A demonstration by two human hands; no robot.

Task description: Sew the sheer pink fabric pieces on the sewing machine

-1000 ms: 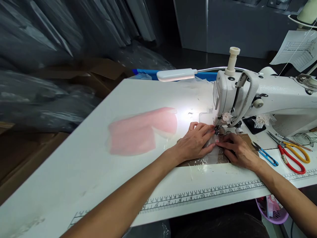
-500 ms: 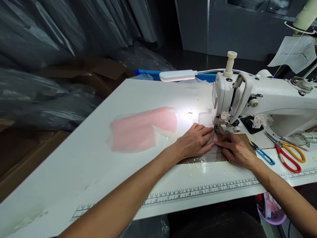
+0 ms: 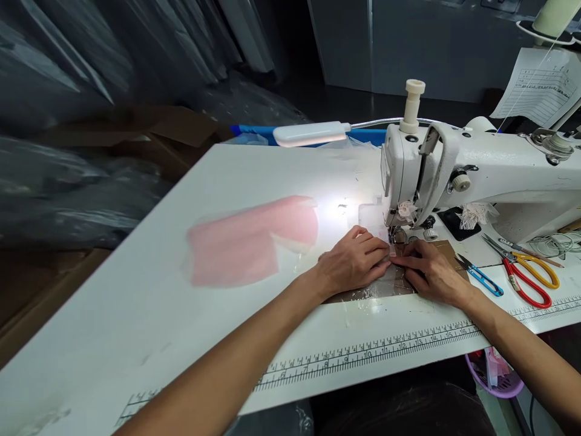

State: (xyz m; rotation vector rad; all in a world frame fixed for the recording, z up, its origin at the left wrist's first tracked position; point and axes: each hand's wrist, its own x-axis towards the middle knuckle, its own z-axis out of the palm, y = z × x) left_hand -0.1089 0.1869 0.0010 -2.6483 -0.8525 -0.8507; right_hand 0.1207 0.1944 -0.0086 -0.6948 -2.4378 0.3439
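Gray plastic hangs behind the white desk (image 3: 136, 315). The left hand (image 3: 354, 261) lies flat, fingers slightly spread, pressing thin see-through cloth (image 3: 385, 284) by the sewing machine's (image 3: 508, 160) needle. The right hand (image 3: 431, 272) is half curled, fingertips touching the cloth. Pink cloth (image 3: 240, 245) lies left.

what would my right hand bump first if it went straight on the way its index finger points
Most likely your left hand: the right hand's index finger points at its thumb tip. They look very close, though whether they already touch is unclear.
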